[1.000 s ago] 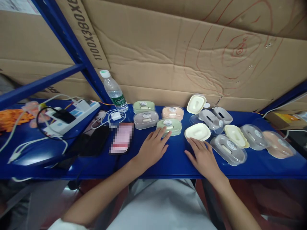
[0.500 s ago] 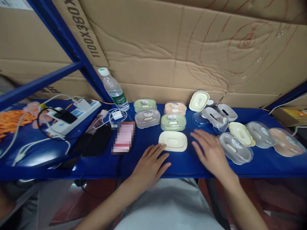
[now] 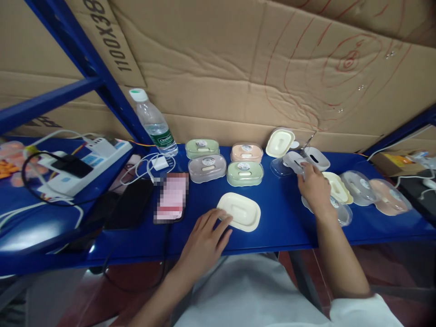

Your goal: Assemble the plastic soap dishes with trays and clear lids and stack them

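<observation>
A cream soap dish [image 3: 240, 211] lies slightly turned at the middle of the blue table. My left hand [image 3: 206, 236] rests at its left end, fingers stretched out, the tips touching its rim. Over on the right, the bent fingers of my right hand [image 3: 315, 186] close on the near end of a grey soap dish [image 3: 294, 159]. They hide part of that dish. Next to it are a clear lid [image 3: 281, 168] and another grey slotted piece [image 3: 317, 158]. Partly behind my right forearm lie a cream piece [image 3: 337, 187] and a clear-lidded grey soap box [image 3: 344, 213].
Lidded soap boxes in green [image 3: 245, 174], grey [image 3: 207, 168] and peach [image 3: 247, 153] stand behind the cream dish. Leftward are a phone [image 3: 171, 195], a water bottle [image 3: 155, 125], a charger [image 3: 159, 163] and a power strip [image 3: 88, 165]. Cardboard [image 3: 204, 68] walls the back.
My right hand has moved from beside the cream dish to the grey dish farther back right. The cream dish has turned and shifted nearer, with my left fingers still on it.
</observation>
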The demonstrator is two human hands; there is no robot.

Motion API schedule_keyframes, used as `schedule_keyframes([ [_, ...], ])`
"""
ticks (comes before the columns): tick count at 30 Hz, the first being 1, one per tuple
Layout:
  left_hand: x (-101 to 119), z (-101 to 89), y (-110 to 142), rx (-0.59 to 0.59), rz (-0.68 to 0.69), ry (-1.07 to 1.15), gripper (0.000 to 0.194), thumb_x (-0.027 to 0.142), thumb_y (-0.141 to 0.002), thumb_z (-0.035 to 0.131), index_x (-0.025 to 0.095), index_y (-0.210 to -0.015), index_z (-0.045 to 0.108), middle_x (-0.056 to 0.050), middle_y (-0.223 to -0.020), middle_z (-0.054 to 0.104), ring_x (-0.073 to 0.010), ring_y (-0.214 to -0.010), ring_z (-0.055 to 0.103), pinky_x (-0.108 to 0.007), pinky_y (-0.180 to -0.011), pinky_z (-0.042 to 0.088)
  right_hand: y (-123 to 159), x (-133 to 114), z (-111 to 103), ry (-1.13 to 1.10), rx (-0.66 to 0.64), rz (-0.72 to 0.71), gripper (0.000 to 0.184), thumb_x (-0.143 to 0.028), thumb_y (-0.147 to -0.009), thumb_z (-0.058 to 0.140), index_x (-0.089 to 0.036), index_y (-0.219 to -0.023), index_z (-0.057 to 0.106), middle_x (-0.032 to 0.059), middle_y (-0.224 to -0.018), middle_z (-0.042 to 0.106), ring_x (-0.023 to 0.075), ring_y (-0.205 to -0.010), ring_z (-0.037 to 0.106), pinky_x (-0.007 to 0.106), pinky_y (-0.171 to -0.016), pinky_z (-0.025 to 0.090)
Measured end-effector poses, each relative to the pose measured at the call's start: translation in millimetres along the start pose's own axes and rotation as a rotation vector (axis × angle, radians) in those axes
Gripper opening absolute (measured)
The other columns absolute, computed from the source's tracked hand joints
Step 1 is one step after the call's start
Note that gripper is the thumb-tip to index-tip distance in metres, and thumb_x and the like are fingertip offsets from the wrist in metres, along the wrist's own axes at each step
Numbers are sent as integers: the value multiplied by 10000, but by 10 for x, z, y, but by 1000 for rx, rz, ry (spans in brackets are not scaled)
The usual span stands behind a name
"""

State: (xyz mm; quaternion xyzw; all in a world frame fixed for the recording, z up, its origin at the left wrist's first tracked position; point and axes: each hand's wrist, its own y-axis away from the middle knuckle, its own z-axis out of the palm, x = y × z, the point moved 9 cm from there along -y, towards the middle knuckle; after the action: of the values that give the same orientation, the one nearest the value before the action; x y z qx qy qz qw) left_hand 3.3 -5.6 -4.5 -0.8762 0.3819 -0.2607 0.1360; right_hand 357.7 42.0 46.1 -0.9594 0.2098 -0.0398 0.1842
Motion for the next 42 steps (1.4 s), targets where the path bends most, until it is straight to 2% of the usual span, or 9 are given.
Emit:
schedule_keyframes([
  [7,10,-1,9,0,5,16,289,225,-1084,565,225,-1363,645,-114,-1349,676,-300,-1313,632,-490,-1086,564,-82,-10,-97,-13,90,-32,458,-182,-990,415,-167,-1348,701,178,-1338,735,350,-1126,706,464,-890,547],
  [11,12,-15,-2,4,9,16,288,211,-1080,569,220,-1360,639,-117,-1347,671,-303,-1308,626,-488,-1076,562,-175,2,101,11,28,-60,463,-403,-1075,427,-179,-1287,772,207,-1481,652,401,-1237,659,558,-970,540],
  [14,23,-21,-8,2,18,17,280,210,-1082,572,208,-1353,644,-121,-1340,669,-301,-1307,616,-491,-1079,552,-158,-68,169,1,26,-138,503,-515,-1087,455,-186,-1200,817,213,-1544,606,417,-1347,600,605,-1069,486],
  [20,74,-58,33,32,52,14,156,186,-1070,604,220,-1174,714,-83,-1147,717,-253,-1112,666,-423,-970,571,17,-408,136,-63,48,-360,408,-458,-1091,496,-221,-1206,809,166,-1580,602,361,-1489,507,673,-1233,284],
  [24,51,-103,57,87,22,23,205,237,-1044,674,238,-1246,701,-133,-1324,663,-297,-1224,653,-477,-1024,575,144,-588,0,-151,33,-413,368,-375,-1094,480,-222,-1213,792,132,-1429,725,337,-1401,614,658,-1267,247],
  [29,-85,-72,61,61,-122,128,648,265,-983,754,260,-1570,478,-182,-1673,411,-357,-1525,482,-538,-1195,523,626,-657,-380,-310,118,-354,359,-322,-1116,448,-221,-1286,748,116,-1304,788,296,-1244,733,575,-1257,341],
  [32,-110,-73,65,62,-145,170,757,260,-981,760,290,-1639,388,-166,-1724,353,-340,-1559,459,-515,-1211,523,1198,-1009,-537,-449,120,-645,272,-227,-1096,535,-253,-1282,732,80,-1274,806,253,-1198,759,537,-1218,402],
  [35,-72,-81,59,68,-75,167,668,233,-1017,712,298,-1619,430,-158,-1736,348,-336,-1587,428,-529,-1232,501,1646,-1328,-573,-559,88,-902,317,-151,-1074,595,-251,-1359,689,66,-1274,808,215,-1216,749,496,-1203,419],
  [42,-35,-99,46,107,19,138,335,228,-1045,677,239,-1378,644,-147,-1580,566,-325,-1545,481,-539,-1210,529,1683,-1457,-421,-562,-10,-946,340,-244,-1079,639,-226,-1416,675,91,-1342,778,229,-1295,706,511,-1198,474],
])
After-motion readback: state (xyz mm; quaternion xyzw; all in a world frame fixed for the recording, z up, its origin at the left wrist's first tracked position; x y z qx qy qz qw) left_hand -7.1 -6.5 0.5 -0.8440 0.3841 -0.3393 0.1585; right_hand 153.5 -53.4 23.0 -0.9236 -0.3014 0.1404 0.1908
